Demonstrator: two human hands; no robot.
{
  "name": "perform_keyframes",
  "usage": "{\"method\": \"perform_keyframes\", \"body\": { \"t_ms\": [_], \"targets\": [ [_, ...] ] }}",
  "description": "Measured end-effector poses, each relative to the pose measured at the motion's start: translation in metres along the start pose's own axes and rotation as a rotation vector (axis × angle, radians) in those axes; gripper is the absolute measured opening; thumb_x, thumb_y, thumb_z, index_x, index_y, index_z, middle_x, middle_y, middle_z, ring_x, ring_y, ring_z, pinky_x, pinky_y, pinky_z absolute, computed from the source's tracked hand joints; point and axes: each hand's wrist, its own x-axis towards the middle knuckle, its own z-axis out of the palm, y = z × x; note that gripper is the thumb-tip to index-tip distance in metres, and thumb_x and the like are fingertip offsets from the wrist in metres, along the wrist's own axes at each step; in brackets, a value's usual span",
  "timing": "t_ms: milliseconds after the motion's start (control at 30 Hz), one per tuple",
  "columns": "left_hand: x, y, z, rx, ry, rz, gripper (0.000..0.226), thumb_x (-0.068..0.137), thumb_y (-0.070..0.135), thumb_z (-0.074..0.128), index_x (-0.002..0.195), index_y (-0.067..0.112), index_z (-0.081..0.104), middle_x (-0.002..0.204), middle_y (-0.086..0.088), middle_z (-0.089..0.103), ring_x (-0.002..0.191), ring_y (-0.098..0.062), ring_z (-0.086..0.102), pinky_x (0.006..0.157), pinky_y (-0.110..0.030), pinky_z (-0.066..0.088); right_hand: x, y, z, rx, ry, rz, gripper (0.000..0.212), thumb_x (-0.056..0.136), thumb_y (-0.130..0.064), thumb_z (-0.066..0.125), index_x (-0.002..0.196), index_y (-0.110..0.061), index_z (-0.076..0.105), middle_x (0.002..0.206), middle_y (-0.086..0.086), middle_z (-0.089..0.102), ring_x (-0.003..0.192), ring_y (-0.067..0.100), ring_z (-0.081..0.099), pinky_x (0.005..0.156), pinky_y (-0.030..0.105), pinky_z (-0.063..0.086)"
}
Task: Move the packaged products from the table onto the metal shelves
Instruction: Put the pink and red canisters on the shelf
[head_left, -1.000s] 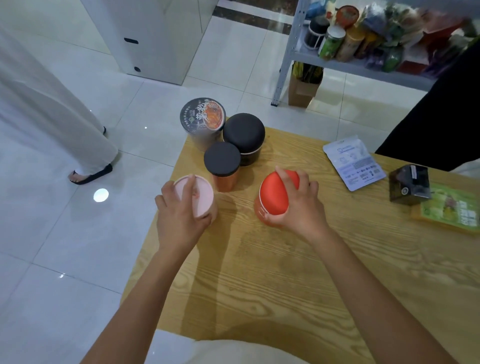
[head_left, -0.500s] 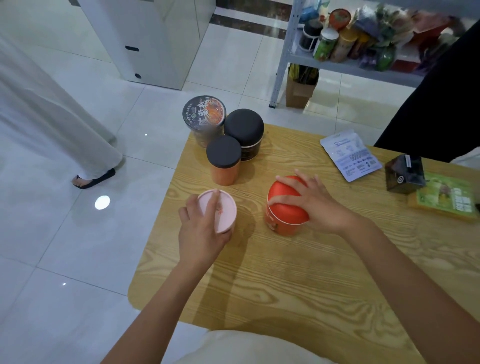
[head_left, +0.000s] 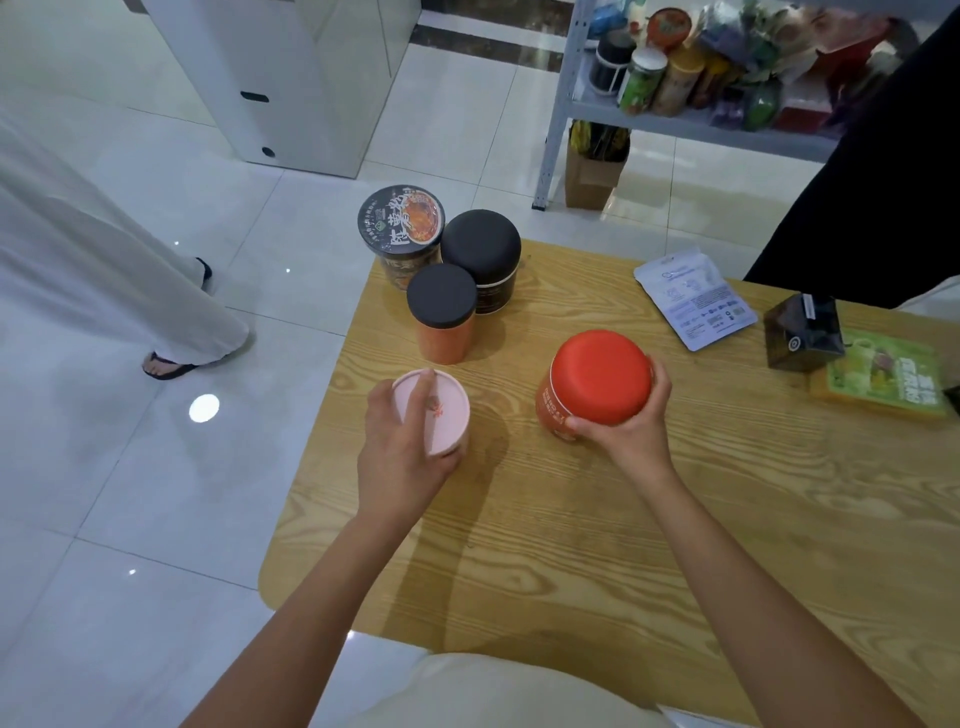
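Observation:
A pink-lidded cup (head_left: 451, 406) stands near the left edge of the wooden table (head_left: 597, 530); my left hand (head_left: 402, 457) grips it from the near side, fingers over the lid. My right hand (head_left: 631, 423) holds a red-lidded orange jar (head_left: 592, 382), thumb and fingers round its rim. Behind them stand an orange jar with a black lid (head_left: 444, 317), a wider black jar (head_left: 483, 257) and a noodle cup (head_left: 402, 223). The metal shelf (head_left: 696, 122), crowded with jars and packets, is across the floor at the top right.
A white pouch (head_left: 693, 299), a black box (head_left: 802, 332) and a green packet (head_left: 883, 379) lie on the table's right side. A person in pale clothes stands at the left, another in black at the top right. A cardboard box (head_left: 592, 174) sits under the shelf.
My right hand has shifted from lying over the red lid to gripping its rim, and the jar now sits a little further right. My left hand stays on the pink cup.

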Motion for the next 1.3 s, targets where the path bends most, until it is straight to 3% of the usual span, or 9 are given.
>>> {"method": "perform_keyframes", "body": {
  "t_ms": [133,300,433,600,833,967,1067,1200,1300],
  "targets": [
    [0.000,0.002,-0.002,-0.026,-0.003,-0.021,0.090,0.064,0.034,0.082,0.142,0.030,0.037,0.137,0.001,0.025,0.122,-0.021,0.040,0.067,-0.029,0.046,0.009,0.001,-0.009,-0.026,-0.037,-0.002,0.114,0.049,-0.006,0.093,0.140,-0.026,0.026,0.137,-0.007,0.038,0.120,0.009,0.045,0.099,0.024,0.040],
    [0.001,0.007,-0.009,-0.115,-0.038,-0.067,0.088,0.063,0.028,0.082,0.138,0.035,0.036,0.137,0.002,0.027,0.122,-0.019,0.040,0.076,-0.028,0.045,0.014,-0.007,-0.024,-0.005,-0.123,0.043,0.106,0.049,-0.004,0.092,0.134,-0.028,0.033,0.128,-0.007,0.045,0.113,0.011,0.050,0.086,0.018,0.041],
    [-0.006,0.016,-0.023,-0.260,-0.007,-0.192,0.104,0.060,0.026,0.085,0.143,0.045,0.025,0.132,0.002,0.033,0.110,-0.009,0.041,0.081,-0.026,0.041,0.012,-0.004,-0.035,0.050,-0.244,0.103,0.107,0.042,-0.008,0.094,0.132,-0.026,0.040,0.126,-0.001,0.054,0.109,0.015,0.057,0.088,0.027,0.048],
    [-0.028,0.038,-0.044,-0.356,0.107,-0.272,0.112,0.058,0.021,0.088,0.144,0.045,0.020,0.126,0.004,0.031,0.102,-0.005,0.038,0.076,-0.025,0.038,-0.002,-0.006,-0.040,0.084,-0.394,0.099,0.106,0.030,-0.023,0.089,0.126,-0.025,0.045,0.112,-0.012,0.057,0.095,-0.001,0.058,0.072,0.013,0.049],
    [-0.090,0.048,-0.069,-0.525,0.267,-0.428,0.093,0.052,0.030,0.092,0.121,0.047,0.034,0.121,0.005,0.048,0.109,-0.015,0.050,0.083,-0.032,0.049,-0.018,-0.020,-0.046,0.248,-0.633,0.104,0.107,0.024,-0.035,0.092,0.123,-0.023,0.054,0.117,0.001,0.065,0.103,0.016,0.064,0.079,0.026,0.051],
    [-0.137,0.053,-0.083,-0.550,0.384,-0.514,0.089,0.059,0.024,0.091,0.126,0.042,0.035,0.108,0.010,0.051,0.096,-0.006,0.054,0.066,-0.017,0.044,-0.035,-0.047,-0.035,0.339,-0.802,0.043,0.086,0.037,-0.027,0.084,0.118,-0.023,0.055,0.111,0.002,0.067,0.099,0.018,0.064,0.077,0.029,0.052],
    [-0.172,0.055,-0.097,-0.557,0.470,-0.566,0.089,0.058,0.026,0.091,0.125,0.044,0.035,0.115,0.001,0.053,0.100,-0.014,0.057,0.066,-0.021,0.046,-0.058,-0.068,-0.022,0.314,-0.948,-0.064,0.095,0.041,-0.031,0.086,0.128,-0.021,0.050,0.117,0.003,0.065,0.103,0.019,0.064,0.078,0.029,0.052],
    [-0.217,0.058,-0.120,-0.559,0.598,-0.627,0.084,0.061,0.027,0.089,0.124,0.045,0.035,0.105,0.011,0.052,0.092,-0.002,0.056,0.065,-0.024,0.050,-0.103,-0.099,0.004,0.223,-1.132,-0.211,0.093,0.040,-0.035,0.084,0.125,-0.027,0.046,0.118,0.000,0.061,0.098,0.007,0.066,0.074,0.023,0.053],
    [-0.253,0.054,-0.138,-0.545,0.721,-0.697,0.082,0.062,0.030,0.088,0.123,0.043,0.036,0.109,0.008,0.052,0.093,-0.007,0.057,0.072,-0.031,0.054,-0.141,-0.118,0.029,0.166,-1.214,-0.313,0.093,0.038,-0.038,0.084,0.122,-0.031,0.045,0.120,-0.005,0.057,0.096,0.001,0.064,0.072,0.018,0.052]
  ]
}}
